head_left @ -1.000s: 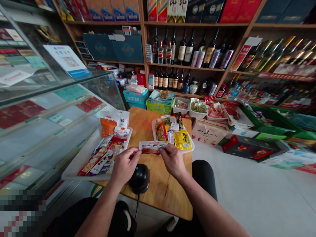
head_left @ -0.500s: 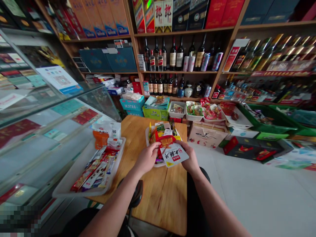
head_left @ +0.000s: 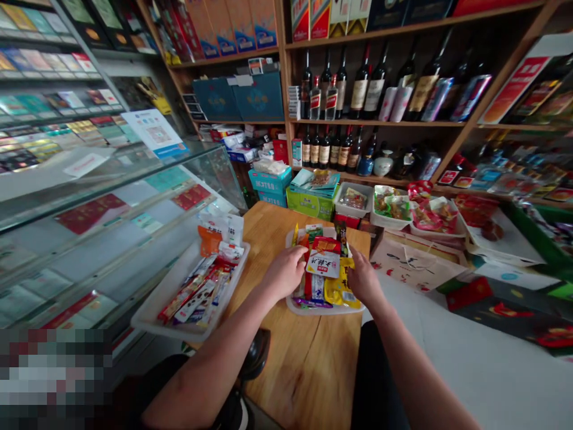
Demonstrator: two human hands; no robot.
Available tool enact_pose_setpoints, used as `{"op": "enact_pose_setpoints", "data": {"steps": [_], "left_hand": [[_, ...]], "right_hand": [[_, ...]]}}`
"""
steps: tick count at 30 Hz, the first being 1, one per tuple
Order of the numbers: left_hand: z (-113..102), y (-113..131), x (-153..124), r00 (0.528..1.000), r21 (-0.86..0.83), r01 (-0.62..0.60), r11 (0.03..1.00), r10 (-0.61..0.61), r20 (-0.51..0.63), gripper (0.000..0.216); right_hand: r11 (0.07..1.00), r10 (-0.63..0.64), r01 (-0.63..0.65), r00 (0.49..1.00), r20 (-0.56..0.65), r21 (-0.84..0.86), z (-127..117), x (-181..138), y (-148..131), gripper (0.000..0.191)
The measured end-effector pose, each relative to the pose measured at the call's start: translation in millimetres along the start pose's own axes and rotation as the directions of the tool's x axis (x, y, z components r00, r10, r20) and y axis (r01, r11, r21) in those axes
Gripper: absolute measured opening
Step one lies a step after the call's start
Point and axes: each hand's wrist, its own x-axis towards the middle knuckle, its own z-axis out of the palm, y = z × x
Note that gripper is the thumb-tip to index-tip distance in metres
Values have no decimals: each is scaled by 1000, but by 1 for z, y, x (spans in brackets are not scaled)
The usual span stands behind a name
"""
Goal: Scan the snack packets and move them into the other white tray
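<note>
A red and white snack packet (head_left: 324, 260) lies on top of a pile of snack packets in a white tray (head_left: 313, 309) on the small wooden table (head_left: 313, 364). My left hand (head_left: 286, 273) is at the packet's left edge, its fingertips pinched on it. At the tray's right side, my right hand (head_left: 364, 280) has loosely bent fingers beside a yellow packet (head_left: 339, 289) and grips nothing that I can see. A second white tray (head_left: 152, 310) with several long snack sticks and an orange packet (head_left: 208, 240) sits at the table's left.
A black rounded device (head_left: 257, 358) on a cable sits at the table's near left edge. A glass display counter (head_left: 111, 197) runs along the left. Shelves of wine bottles (head_left: 358, 95), snack tubs (head_left: 394, 206) and a paper bag (head_left: 412, 263) stand behind and to the right.
Both hands carried the red and white packet from over the black device to the right tray and laid it on the pile. The view has shifted left.
</note>
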Motion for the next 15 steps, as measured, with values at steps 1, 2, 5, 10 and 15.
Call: {"op": "enact_pose_setpoints", "data": {"steps": [1,2,5,10,15], "left_hand": [[-7,-4,-8,1000,0,25,1000,-25,-17,36],[-14,-10,-18,998,5,55,998,-55,-39,34],[-34,-38,-55,979,37,165,986,-160,-125,27],[-71,-110,-118,915,226,369,902,-310,-258,23],[-98,-172,-152,864,451,503,737,-411,-291,31]], "right_hand": [[1000,7,-8,999,-31,-27,3,1,3,65],[999,8,-10,998,-59,-46,5,1,5,61],[998,-13,5,990,-137,-57,5,-2,-1,47],[995,-91,95,973,-214,10,-1,-9,-41,33],[981,-150,168,973,-178,94,7,-20,-91,27]]}}
